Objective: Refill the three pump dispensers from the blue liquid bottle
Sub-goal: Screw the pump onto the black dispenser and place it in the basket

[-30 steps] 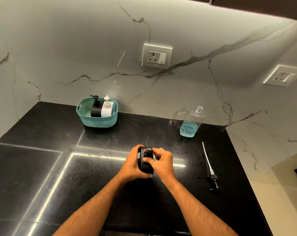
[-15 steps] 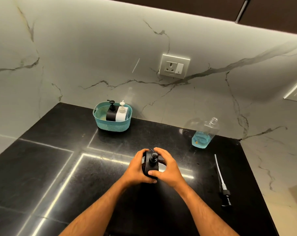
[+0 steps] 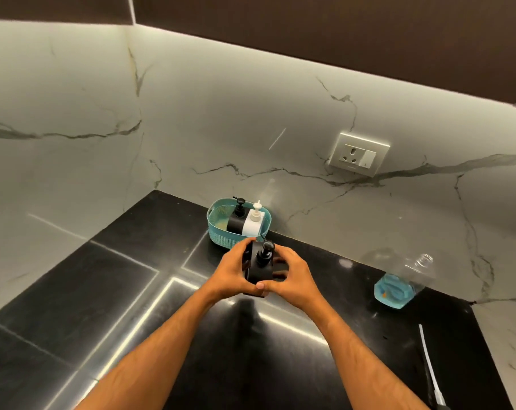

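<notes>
The loose pump (image 3: 431,371) at the near right ran off the bottom edge, its head cut away. The left hand (image 3: 231,272) and right hand (image 3: 292,281) covered much of the black dispenser (image 3: 261,269). The teal basket (image 3: 218,229) hid the lower halves of two dispensers.

Two dispensers (image 3: 245,221) in basket (image 3: 218,232), left of bottle (image 3: 398,285).

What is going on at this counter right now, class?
A person holds a black pump dispenser in both hands, left hand and right hand, above the black counter. Two more dispensers, one black and one white, stand in a teal basket. The uncapped blue liquid bottle stands to the right, its pump lying loose on the counter.
</notes>
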Action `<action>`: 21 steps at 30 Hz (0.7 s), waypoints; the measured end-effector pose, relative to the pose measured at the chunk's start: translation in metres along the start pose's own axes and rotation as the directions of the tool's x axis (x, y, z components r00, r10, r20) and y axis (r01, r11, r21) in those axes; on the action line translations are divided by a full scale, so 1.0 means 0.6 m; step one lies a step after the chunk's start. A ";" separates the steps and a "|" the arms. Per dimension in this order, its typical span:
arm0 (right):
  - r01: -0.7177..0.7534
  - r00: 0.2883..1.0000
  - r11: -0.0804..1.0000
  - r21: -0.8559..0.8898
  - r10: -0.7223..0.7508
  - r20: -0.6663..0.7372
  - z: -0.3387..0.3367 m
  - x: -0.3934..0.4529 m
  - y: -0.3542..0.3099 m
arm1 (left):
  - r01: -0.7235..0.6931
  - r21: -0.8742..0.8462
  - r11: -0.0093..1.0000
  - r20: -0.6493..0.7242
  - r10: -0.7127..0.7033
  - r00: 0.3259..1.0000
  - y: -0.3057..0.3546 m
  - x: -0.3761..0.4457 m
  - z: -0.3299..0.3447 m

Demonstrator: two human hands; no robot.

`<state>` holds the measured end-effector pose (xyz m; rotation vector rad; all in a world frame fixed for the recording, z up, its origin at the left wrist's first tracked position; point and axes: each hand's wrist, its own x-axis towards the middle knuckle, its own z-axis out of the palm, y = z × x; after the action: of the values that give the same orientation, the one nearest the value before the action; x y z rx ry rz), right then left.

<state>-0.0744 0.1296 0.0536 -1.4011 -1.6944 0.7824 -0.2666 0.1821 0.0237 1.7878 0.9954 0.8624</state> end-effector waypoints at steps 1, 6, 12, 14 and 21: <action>0.011 1.000 1.000 -0.007 -0.011 -0.015 0.006 0.018 -0.010 | -0.006 0.008 1.000 -0.012 0.006 1.000 0.004 0.010 -0.020; 0.054 0.997 0.999 -0.006 -0.055 -0.059 0.041 0.113 -0.052 | -0.012 0.041 0.999 -0.055 0.014 0.998 0.021 0.067 -0.109; 0.072 0.995 0.997 -0.013 -0.072 -0.072 0.069 0.221 -0.092 | 0.029 0.060 0.998 -0.056 -0.026 0.998 0.024 0.139 -0.200; 0.064 0.994 0.998 -0.015 -0.066 -0.084 0.081 0.260 -0.098 | 0.051 0.037 0.998 -0.053 -0.049 0.997 0.021 0.164 -0.225; 0.016 0.997 0.998 -0.059 -0.020 -0.075 0.111 0.370 -0.085 | 0.113 -0.048 0.992 -0.007 -0.114 0.994 -0.007 0.241 -0.276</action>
<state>-0.1753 0.3381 0.1045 -1.4350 -1.6809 0.6664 -0.3472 0.3715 0.1008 1.6718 1.0634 0.8177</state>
